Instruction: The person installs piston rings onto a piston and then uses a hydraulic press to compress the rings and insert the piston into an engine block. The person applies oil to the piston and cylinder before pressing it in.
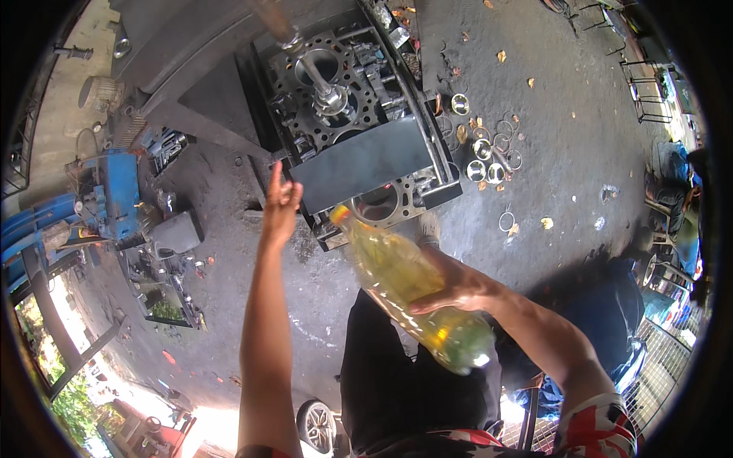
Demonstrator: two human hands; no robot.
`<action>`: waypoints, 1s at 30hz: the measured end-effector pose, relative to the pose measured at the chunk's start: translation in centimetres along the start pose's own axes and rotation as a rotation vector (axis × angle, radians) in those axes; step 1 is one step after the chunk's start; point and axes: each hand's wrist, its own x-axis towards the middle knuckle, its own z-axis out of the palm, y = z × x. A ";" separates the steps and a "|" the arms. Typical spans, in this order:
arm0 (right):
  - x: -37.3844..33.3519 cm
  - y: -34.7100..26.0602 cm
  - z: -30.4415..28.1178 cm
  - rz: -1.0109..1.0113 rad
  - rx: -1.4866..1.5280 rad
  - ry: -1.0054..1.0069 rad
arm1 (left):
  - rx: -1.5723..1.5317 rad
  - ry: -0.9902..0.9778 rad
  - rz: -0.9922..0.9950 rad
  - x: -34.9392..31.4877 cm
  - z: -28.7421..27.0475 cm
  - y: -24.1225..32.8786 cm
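Observation:
My right hand (458, 284) is wrapped round a large clear plastic bottle (395, 267) with yellowish liquid in it. The bottle tilts, its orange-yellow neck end pointing up and left toward the machine. My left hand (282, 206) is raised beside the machine frame, fingers stretched and apart, holding nothing. Ahead lies an engine block (379, 204) with round cylinder bores, clamped in a dark frame. Across part of it rests a flat dark plate (366, 164). A shiny boring spindle (330, 98) comes down over one bore.
Several pistons (476, 169) and thin piston rings (506, 221) lie on the dark floor right of the block. Blue machinery (118, 191) stands at the left, near a grey jug (178, 233) and a tray of metal parts (164, 294). A wheel (317, 426) is near my feet.

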 end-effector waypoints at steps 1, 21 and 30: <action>-1.2 0.0 -0.9 0.020 0.188 -0.034 | -0.046 -0.084 0.044 0.5 1.1 -0.7; -6.5 -1.0 -3.8 0.131 0.602 -0.136 | 0.391 0.230 0.775 -2.0 7.3 4.1; -6.6 -0.8 -5.2 0.041 0.780 -0.075 | 0.466 0.361 0.932 -1.8 8.4 4.6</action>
